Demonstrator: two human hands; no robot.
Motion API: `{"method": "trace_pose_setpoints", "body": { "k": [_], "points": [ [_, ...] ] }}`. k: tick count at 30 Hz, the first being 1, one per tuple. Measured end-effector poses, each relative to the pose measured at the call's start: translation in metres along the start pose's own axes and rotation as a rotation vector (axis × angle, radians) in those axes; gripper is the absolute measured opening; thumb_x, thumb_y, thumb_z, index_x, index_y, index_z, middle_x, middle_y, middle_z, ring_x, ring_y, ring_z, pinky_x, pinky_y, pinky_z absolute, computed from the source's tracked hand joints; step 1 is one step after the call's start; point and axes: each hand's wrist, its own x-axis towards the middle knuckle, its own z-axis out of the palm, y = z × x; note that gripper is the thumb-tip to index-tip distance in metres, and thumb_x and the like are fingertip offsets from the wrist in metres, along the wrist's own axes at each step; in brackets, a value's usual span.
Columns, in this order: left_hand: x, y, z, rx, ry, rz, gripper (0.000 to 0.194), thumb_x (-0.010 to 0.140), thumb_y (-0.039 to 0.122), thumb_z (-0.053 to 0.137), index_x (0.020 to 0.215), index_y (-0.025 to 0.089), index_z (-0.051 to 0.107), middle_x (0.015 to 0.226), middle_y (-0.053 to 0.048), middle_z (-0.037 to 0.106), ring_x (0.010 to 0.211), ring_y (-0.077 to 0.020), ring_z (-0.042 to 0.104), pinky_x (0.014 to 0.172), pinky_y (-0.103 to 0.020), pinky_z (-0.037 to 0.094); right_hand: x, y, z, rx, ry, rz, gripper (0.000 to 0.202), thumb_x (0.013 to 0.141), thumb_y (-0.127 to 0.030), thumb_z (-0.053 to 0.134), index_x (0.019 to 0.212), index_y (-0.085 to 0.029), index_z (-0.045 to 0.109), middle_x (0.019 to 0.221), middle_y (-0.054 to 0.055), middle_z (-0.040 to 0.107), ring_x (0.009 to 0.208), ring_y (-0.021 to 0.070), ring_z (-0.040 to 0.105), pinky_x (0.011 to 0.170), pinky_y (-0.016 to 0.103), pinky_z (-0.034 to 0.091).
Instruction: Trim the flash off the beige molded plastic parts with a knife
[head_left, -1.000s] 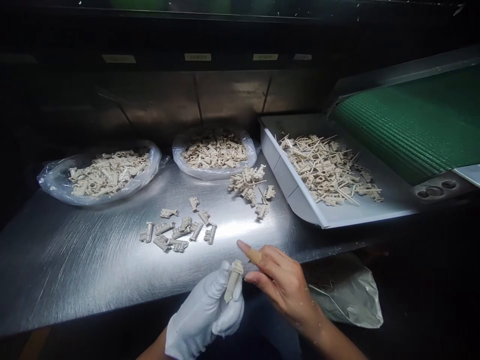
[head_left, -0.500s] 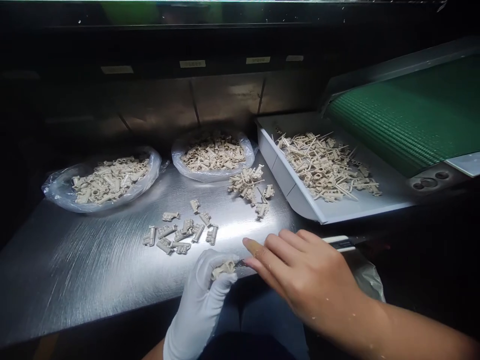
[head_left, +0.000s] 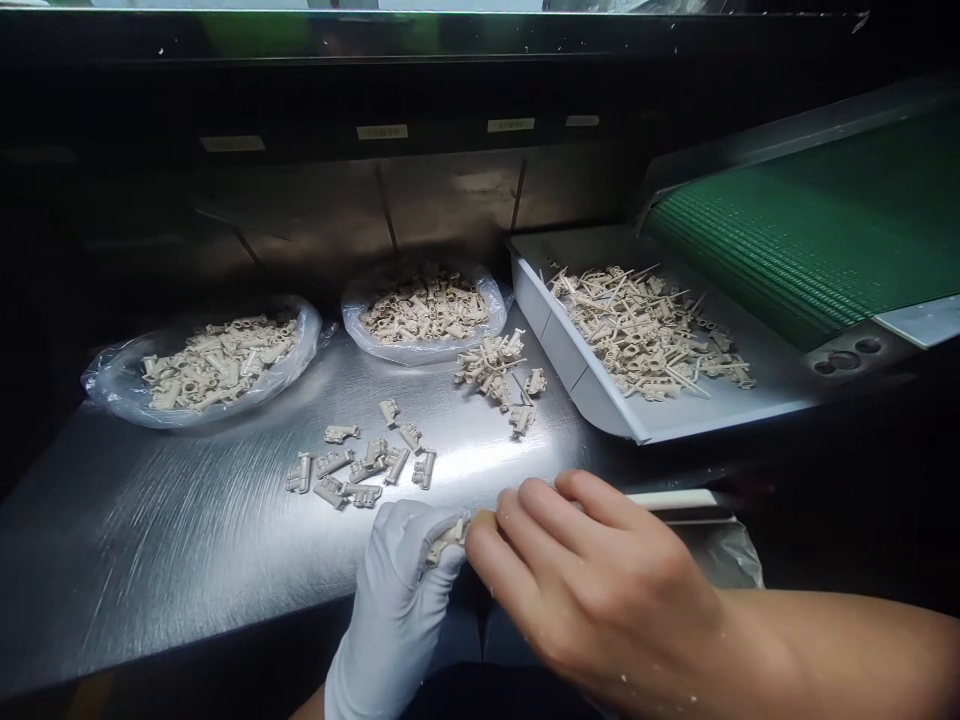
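Note:
My left hand (head_left: 405,590), in a white glove, pinches a small beige plastic part (head_left: 446,541) near the table's front edge. Bare and curled, my right hand (head_left: 592,570) touches the part's right side with its fingertips. A long pale handle sticks out behind the right hand; whatever its fingers grip is hidden. Several loose beige parts (head_left: 367,465) lie on the metal table (head_left: 195,530) just beyond the glove. A small heap of parts with thin stems (head_left: 489,368) sits farther back.
Two clear plastic bags of beige parts (head_left: 217,365) (head_left: 426,305) stand at the back. On the right, a white tray (head_left: 574,365) holds stemmed parts below a green conveyor belt (head_left: 825,230). Clear plastic (head_left: 720,550) hangs beside the right hand.
My right hand has moved left and its fingers have curled closer to the part. The dark tip seen between the hands is now hidden. My left hand still holds the part.

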Motion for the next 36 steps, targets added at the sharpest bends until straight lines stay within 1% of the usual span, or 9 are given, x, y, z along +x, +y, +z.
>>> {"method": "trace_pose_setpoints", "body": {
  "k": [5, 9, 11, 12, 16, 20, 23, 30, 36],
  "points": [
    [-0.011, -0.012, 0.006, 0.088, 0.08, 0.099, 0.009, 0.092, 0.026, 0.072, 0.093, 0.033, 0.078, 0.089, -0.005, 0.075, 0.082, -0.0287, 0.069, 0.084, -0.041, 0.053, -0.006, 0.004, 0.004, 0.064, -0.023, 0.099, 0.036, 0.098, -0.006, 0.046, 0.067, -0.023, 0.056, 0.055, 0.001, 0.05, 0.052, 0.0192, 0.044, 0.051, 0.038, 0.028],
    [-0.021, -0.023, 0.013, 0.228, 0.221, 0.338, 0.038, 0.091, 0.006, 0.069, 0.117, 0.034, 0.073, 0.095, -0.004, 0.072, 0.087, -0.0258, 0.065, 0.088, -0.04, 0.048, -0.016, 0.007, 0.01, 0.199, -0.024, 0.215, 0.04, 0.109, -0.024, 0.046, 0.071, -0.022, 0.057, 0.057, -0.001, 0.053, 0.05, 0.0162, 0.047, 0.051, 0.036, 0.031],
    [-0.023, -0.023, 0.014, 0.232, 0.241, 0.378, 0.04, 0.094, 0.004, 0.065, 0.121, 0.033, 0.069, 0.099, -0.004, 0.069, 0.091, -0.0251, 0.062, 0.091, -0.04, 0.047, -0.022, 0.007, 0.015, 0.31, -0.016, 0.289, 0.041, 0.112, -0.03, 0.045, 0.075, -0.021, 0.057, 0.06, -0.002, 0.058, 0.051, 0.0139, 0.05, 0.052, 0.033, 0.034],
    [-0.023, -0.022, 0.014, 0.18, 0.216, 0.34, 0.034, 0.096, 0.007, 0.063, 0.12, 0.032, 0.068, 0.101, -0.004, 0.067, 0.092, -0.0247, 0.062, 0.091, -0.04, 0.048, -0.026, 0.007, 0.019, 0.376, -0.002, 0.331, 0.039, 0.112, -0.032, 0.046, 0.077, -0.021, 0.058, 0.062, -0.002, 0.06, 0.052, 0.0131, 0.052, 0.053, 0.031, 0.036],
    [-0.02, -0.013, 0.011, -0.164, 0.02, 0.048, 0.011, 0.106, 0.028, 0.055, 0.108, 0.03, 0.066, 0.1, -0.001, 0.064, 0.09, -0.021, 0.062, 0.084, -0.032, 0.052, -0.042, -0.001, 0.041, 0.633, 0.123, 0.509, 0.026, 0.108, -0.034, 0.057, 0.087, -0.02, 0.063, 0.07, -0.001, 0.066, 0.061, 0.0134, 0.061, 0.06, 0.026, 0.044],
    [-0.017, -0.009, 0.008, -0.353, -0.106, -0.127, 0.018, 0.104, 0.043, 0.059, 0.103, 0.028, 0.069, 0.093, 0.0, 0.062, 0.083, -0.0183, 0.06, 0.078, -0.028, 0.052, -0.053, -0.013, 0.06, 0.844, 0.239, 0.626, 0.02, 0.105, -0.03, 0.063, 0.088, -0.021, 0.064, 0.074, -0.001, 0.069, 0.064, 0.0137, 0.066, 0.062, 0.025, 0.05],
    [-0.016, -0.008, 0.006, -0.441, -0.167, -0.233, 0.024, 0.102, 0.049, 0.061, 0.1, 0.026, 0.07, 0.09, 0.001, 0.06, 0.08, -0.0178, 0.057, 0.077, -0.027, 0.051, -0.057, -0.019, 0.067, 0.868, 0.282, 0.642, 0.013, 0.102, -0.024, 0.067, 0.089, -0.021, 0.065, 0.074, -0.001, 0.07, 0.064, 0.0143, 0.066, 0.061, 0.025, 0.051],
    [-0.014, -0.005, 0.006, -0.581, -0.21, -0.305, 0.026, 0.099, 0.049, 0.065, 0.09, 0.025, 0.068, 0.086, 0.002, 0.054, 0.078, -0.0165, 0.051, 0.077, -0.026, 0.048, -0.058, -0.022, 0.07, 0.863, 0.294, 0.639, 0.01, 0.1, -0.019, 0.068, 0.091, -0.022, 0.064, 0.075, -0.001, 0.071, 0.065, 0.0148, 0.066, 0.062, 0.026, 0.052],
    [-0.011, -0.007, 0.001, -0.597, -0.287, -0.314, 0.022, 0.101, 0.045, 0.064, 0.091, 0.025, 0.065, 0.089, 0.003, 0.052, 0.081, -0.0161, 0.05, 0.081, -0.025, 0.046, -0.059, -0.022, 0.07, 0.721, 0.332, 0.53, 0.011, 0.099, -0.011, 0.067, 0.098, -0.02, 0.062, 0.079, 0.001, 0.073, 0.067, 0.0163, 0.066, 0.064, 0.031, 0.048]
  ]
}}
